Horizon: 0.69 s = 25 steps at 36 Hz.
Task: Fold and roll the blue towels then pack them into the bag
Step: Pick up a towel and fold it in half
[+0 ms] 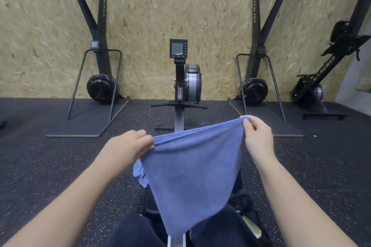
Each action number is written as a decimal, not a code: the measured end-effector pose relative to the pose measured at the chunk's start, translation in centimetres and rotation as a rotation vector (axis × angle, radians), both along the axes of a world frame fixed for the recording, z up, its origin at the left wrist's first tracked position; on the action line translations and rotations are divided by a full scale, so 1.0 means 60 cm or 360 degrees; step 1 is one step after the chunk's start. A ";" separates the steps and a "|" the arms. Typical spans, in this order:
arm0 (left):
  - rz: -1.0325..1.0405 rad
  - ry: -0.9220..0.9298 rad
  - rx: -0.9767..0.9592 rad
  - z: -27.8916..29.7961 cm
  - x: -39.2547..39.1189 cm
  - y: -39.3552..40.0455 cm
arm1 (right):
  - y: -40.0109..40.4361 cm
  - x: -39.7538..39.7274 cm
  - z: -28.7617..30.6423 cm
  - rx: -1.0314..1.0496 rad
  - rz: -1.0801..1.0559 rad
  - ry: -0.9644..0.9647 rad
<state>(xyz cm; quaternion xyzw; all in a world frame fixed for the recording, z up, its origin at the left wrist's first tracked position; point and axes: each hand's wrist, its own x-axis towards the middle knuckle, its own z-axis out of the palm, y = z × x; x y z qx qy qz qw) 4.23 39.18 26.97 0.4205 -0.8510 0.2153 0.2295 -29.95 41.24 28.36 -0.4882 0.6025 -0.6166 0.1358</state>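
Your left hand (pixel 130 144) pinches 1 top corner of the blue towel (pixel 192 174), fingers curled tight on the hem; your right hand (pixel 258 138) pinches the other top corner, thumb and fingertips closed on the cloth, a little higher than the left; so both grips are closed on the towel and carry nothing else. The towel hangs between them, stretched along its top edge, and narrows to a point at 6 o'clock, between your knees in dark trousers (pixel 136 230); it hangs above the rail of the rowing machine (pixel 185 84) you sit on. A second bit of blue cloth (pixel 139 174) shows just behind the towel's left edge, at 9 o'clock of it; whether it is another towel or a fold of the same one cannot be told. At 5 o'clock of the towel a dark thing (pixel 247 212), perhaps the bag, lies beside your right knee, mostly hidden. The rower's monitor (pixel 178 48) stands at 12 o'clock; 2 ski machines, 1 at 10 o'clock (pixel 100 78) and 1 at 2 o'clock (pixel 256 78), stand against the chipboard wall (pixel 160 6); a folded air rower (pixel 313 86) leans at 3 o'clock; the floor (pixel 60 166) is speckled black rubber.
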 end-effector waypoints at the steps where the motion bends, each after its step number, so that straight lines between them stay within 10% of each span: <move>1: 0.0050 -0.0005 -0.0055 -0.002 0.001 0.000 | 0.002 0.001 0.001 -0.0004 -0.0013 0.0040; 25: 0.0476 0.0860 0.0216 0.026 -0.043 0.009 | 0.017 0.020 0.008 0.0111 -0.0391 0.0710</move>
